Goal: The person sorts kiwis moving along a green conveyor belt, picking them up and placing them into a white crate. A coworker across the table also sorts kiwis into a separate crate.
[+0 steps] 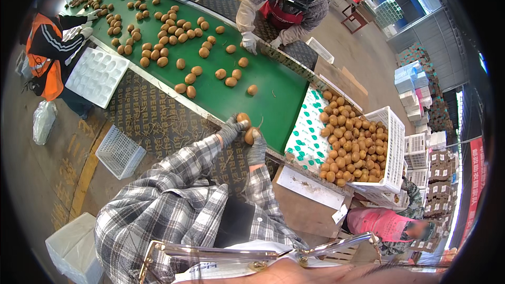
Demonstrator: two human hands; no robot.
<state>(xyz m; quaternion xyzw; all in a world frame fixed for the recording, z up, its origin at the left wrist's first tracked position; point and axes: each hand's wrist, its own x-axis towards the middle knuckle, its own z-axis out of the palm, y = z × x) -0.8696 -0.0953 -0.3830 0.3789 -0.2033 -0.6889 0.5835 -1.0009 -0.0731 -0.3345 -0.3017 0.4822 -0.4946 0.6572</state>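
Observation:
Grey knit gloves cover both hands at the near edge of a green conveyor belt [272,122]. My left hand [232,130] grips a brown kiwifruit [243,118], its thumb across the fruit. Just below and to the right, my right hand [257,149] holds a second kiwifruit [249,137] with the thumb on top. The two fruits are close together; whether they touch is hard to tell. A thin dry stem [261,121] sticks up beside the right-hand fruit. Beyond my hands, a single kiwifruit [252,90] lies on the belt.
Many kiwifruits [171,29] are spread up the belt. More spill from a tipped white crate [392,146] onto a printed sheet [305,134] at the right. Co-workers stand across [284,8], at left [47,47] and lower right [378,221]. A moulded tray [98,73] and plastic basket [120,152] are left.

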